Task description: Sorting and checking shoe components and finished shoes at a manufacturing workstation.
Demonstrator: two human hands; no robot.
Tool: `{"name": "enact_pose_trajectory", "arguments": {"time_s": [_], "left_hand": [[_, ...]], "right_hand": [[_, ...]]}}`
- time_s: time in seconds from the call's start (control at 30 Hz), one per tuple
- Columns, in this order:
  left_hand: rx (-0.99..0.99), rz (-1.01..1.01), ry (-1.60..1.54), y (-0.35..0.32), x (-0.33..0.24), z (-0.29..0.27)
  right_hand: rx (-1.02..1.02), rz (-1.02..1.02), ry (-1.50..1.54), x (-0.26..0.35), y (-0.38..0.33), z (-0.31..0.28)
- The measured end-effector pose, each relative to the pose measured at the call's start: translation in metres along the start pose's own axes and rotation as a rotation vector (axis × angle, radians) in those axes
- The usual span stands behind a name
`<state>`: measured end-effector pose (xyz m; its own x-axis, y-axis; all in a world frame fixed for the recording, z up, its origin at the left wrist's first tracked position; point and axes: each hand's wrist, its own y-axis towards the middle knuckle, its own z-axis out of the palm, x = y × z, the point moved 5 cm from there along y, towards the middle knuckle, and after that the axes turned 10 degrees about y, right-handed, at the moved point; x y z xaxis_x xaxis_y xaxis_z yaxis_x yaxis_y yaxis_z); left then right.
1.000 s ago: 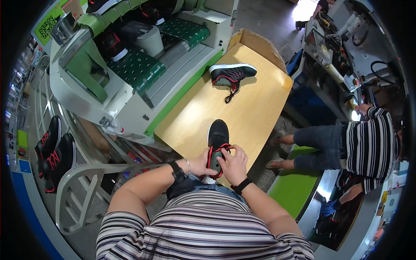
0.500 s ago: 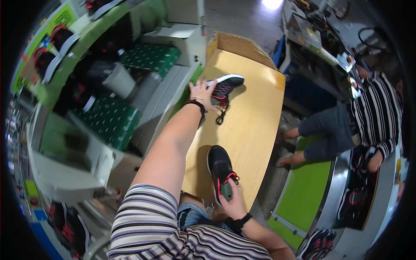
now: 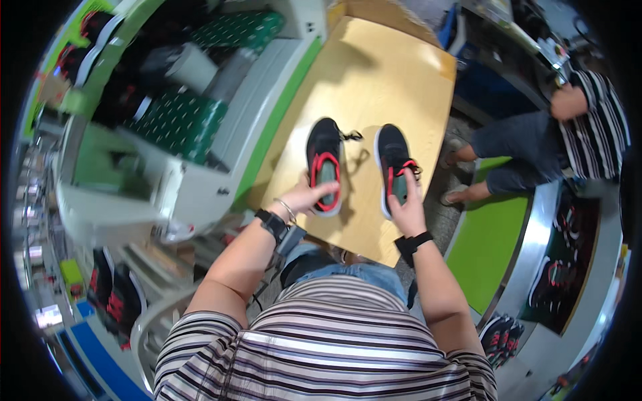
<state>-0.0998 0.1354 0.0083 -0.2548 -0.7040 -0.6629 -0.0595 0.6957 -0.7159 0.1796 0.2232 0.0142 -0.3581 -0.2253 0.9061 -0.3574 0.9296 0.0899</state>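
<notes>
Two black sneakers with red collar lining and white soles are side by side over a light wooden table point(image 3: 374, 73), toes pointing away from me. My left hand point(image 3: 306, 198) grips the left sneaker point(image 3: 324, 144) by its heel, thumb inside the opening. In the same way my right hand point(image 3: 408, 208) is closed on the heel of the right sneaker point(image 3: 392, 146), its fingers at the collar. Black laces dangle off both shoes, the left one's toward the right. Whether the soles touch the tabletop I cannot tell.
On the left stands a pale machine with green trim point(image 3: 275, 123) and green dotted pads point(image 3: 184, 123). A co-worker in a striped shirt point(image 3: 592, 127) is at the right, beside a green board point(image 3: 488, 234) and a rack of more sneakers point(image 3: 552, 284). A grey chair point(image 3: 157, 317) is at lower left.
My left hand has brought the far sneaker back toward me and turned it toe-away. The right sneaker has shifted right and away from me. The view has moved too.
</notes>
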Motion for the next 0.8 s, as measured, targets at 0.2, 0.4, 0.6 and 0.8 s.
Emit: {"name": "enact_pose_trajectory", "arguments": {"time_s": [0.2,0.4,0.6,0.8], "left_hand": [[-0.180,0.127,0.307,-0.070,0.036,0.004],[-0.607,0.459,0.472,-0.026,-0.055,-0.017],[-0.474,0.573,0.928,-0.003,-0.084,0.004],[-0.422,0.691,0.620,-0.081,-0.014,-0.009]], "right_hand": [[-0.013,-0.032,-0.026,0.000,0.002,0.002],[-0.004,-0.064,-0.025,-0.005,0.005,0.002],[0.001,-0.054,-0.013,-0.005,0.004,0.001],[-0.005,-0.038,-0.002,-0.003,0.003,0.004]]}}
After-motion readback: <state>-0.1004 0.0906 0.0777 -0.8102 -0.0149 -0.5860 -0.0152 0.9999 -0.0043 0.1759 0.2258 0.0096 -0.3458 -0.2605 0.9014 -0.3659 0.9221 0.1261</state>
